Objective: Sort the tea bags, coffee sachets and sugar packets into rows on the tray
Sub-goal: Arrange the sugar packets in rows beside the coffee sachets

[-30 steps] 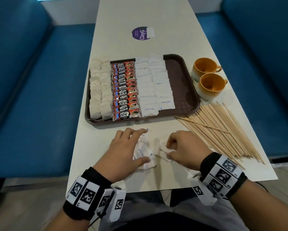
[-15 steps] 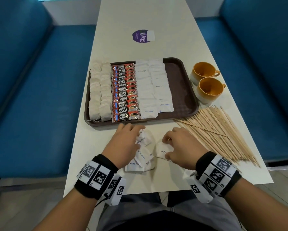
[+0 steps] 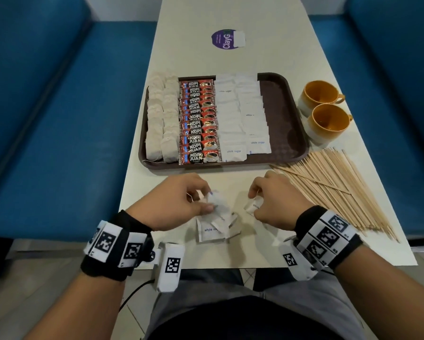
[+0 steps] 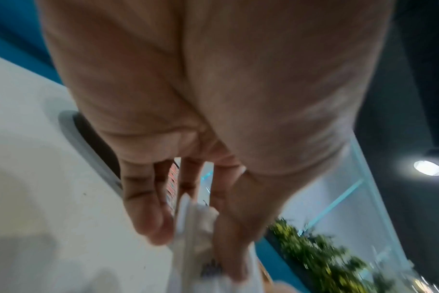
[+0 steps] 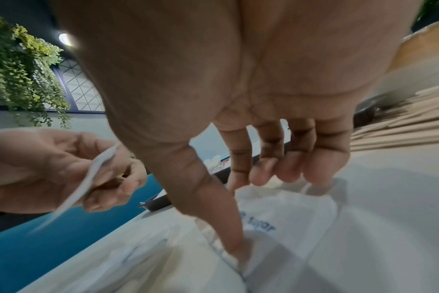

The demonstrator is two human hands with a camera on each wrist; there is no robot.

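Note:
The brown tray holds rows of tea bags, red coffee sachets and white sugar packets. In front of it, near the table's front edge, lies a small pile of sugar packets. My left hand pinches one white sugar packet and holds it just above the pile. My right hand pinches another sugar packet between thumb and fingers, low over the table to the right of the pile.
Two orange cups stand right of the tray. A fan of wooden stirrers lies close beside my right hand. A purple sticker sits at the table's far end. Blue benches flank the table.
Both hands have gone from pressing on the loose pile to each pinching a packet. The left hand has lifted its packet off the pile.

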